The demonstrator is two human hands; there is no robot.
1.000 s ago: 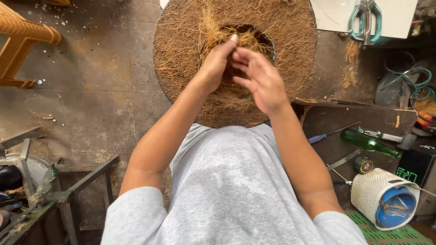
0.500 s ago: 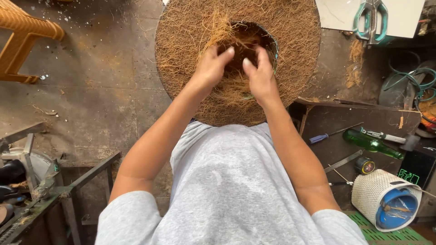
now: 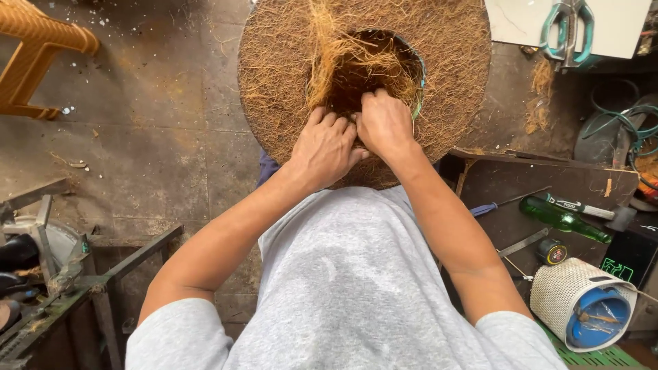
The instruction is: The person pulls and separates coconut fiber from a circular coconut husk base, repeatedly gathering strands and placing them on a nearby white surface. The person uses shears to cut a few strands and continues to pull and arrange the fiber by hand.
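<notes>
Since earlier, left hand (image 3: 327,145), right hand (image 3: 385,123) lower, touching.

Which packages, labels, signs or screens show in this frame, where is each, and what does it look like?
Green glass bottle: lying on the dark board at the right, slim, no label readable from here.
Black box: right edge, below the bottle, with green markings on its face.
Small round tin: on the board near the bottle, dark with a yellow ring label.
White panel: top right, flat and blank.
No screens or signs.
</notes>
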